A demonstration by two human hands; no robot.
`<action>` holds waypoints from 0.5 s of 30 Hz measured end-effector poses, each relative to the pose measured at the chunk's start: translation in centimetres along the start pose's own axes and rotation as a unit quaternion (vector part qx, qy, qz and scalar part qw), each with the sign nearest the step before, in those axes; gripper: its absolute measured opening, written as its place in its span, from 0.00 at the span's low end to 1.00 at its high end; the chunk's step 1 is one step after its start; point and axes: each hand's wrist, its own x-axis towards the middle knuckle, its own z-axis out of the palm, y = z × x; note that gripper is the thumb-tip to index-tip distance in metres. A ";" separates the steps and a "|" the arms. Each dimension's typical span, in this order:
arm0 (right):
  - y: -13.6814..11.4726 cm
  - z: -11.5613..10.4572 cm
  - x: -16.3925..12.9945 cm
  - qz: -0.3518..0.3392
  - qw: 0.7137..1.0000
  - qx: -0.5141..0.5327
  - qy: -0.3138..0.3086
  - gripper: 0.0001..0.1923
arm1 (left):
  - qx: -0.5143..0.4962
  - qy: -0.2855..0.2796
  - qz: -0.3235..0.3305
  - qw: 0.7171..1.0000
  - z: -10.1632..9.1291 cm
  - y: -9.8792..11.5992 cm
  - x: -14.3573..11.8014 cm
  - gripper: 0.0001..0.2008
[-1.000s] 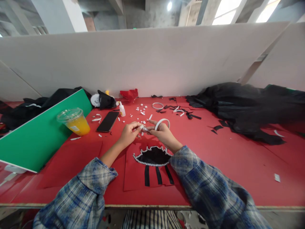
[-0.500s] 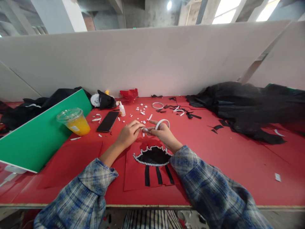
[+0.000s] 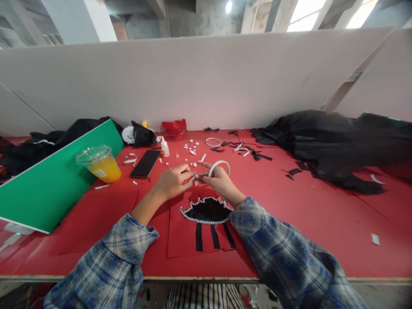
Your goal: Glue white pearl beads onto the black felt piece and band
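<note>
My left hand (image 3: 174,182) is closed in a pinch above the red table, its fingertips at a small shiny whitish piece (image 3: 196,177) too small to make out fully. My right hand (image 3: 222,182) meets it from the other side, fingers closed at the same piece. A thin white ring, looking like a narrow roll of tape (image 3: 229,168), hangs around the right hand's fingers. Just below the hands lies a red sheet (image 3: 180,240) bearing a black eye-like shape (image 3: 209,210) edged with silver beads. Several black strips (image 3: 214,237) run down from it; my right sleeve covers its right end.
A glue bottle (image 3: 165,147), a phone (image 3: 145,164) and several white bits (image 3: 192,152) lie beyond the hands. A cup of orange drink (image 3: 107,167) stands left before a green board (image 3: 41,193). Black fabric (image 3: 334,141) is heaped right, near black scraps (image 3: 257,155) and another white ring (image 3: 213,138).
My left hand's fingers have shifted slightly, and the small piece between the hands has turned a little. The tape roll and the beaded sheet stay in place.
</note>
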 end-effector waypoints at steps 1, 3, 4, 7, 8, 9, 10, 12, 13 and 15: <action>0.0 0.0 0.0 -0.002 1.000 -0.008 -0.001 0.30 | 0.003 -0.003 0.000 1.000 -0.1 0.0 0.0 0.09; -0.1 0.0 -0.1 -0.006 1.000 -0.026 -0.003 0.31 | 0.004 -0.007 0.000 1.000 -0.1 0.0 0.0 0.09; -0.1 0.0 -0.1 -0.008 0.999 -0.034 -0.004 0.31 | 0.004 -0.008 0.001 1.000 -0.1 0.0 0.1 0.09; -0.2 0.0 -0.2 -0.010 0.998 -0.054 -0.003 0.32 | 0.002 -0.010 0.007 1.000 -0.1 -0.1 0.1 0.09; -0.2 0.0 -0.2 -0.011 0.998 -0.057 -0.002 0.33 | 0.004 -0.010 0.009 1.000 0.0 0.0 0.1 0.09; -0.2 0.0 -0.1 -0.012 0.998 -0.060 -0.002 0.33 | 0.010 -0.008 0.011 1.000 0.0 0.0 0.0 0.10; -0.2 0.0 -0.1 -0.013 0.998 -0.063 -0.001 0.33 | 0.018 -0.003 0.013 1.000 0.1 0.1 0.0 0.11; -0.3 0.0 -0.1 -0.014 0.998 -0.066 0.001 0.33 | 0.042 0.011 0.014 0.999 0.3 0.4 0.0 0.12; -0.3 0.0 -0.1 -0.014 0.998 -0.065 0.000 0.33 | 0.053 0.019 0.014 0.998 0.4 0.6 -0.1 0.12; -0.2 0.1 -0.1 -0.014 0.998 -0.056 -0.005 0.33 | 0.063 0.032 0.008 0.997 0.6 0.8 -0.1 0.12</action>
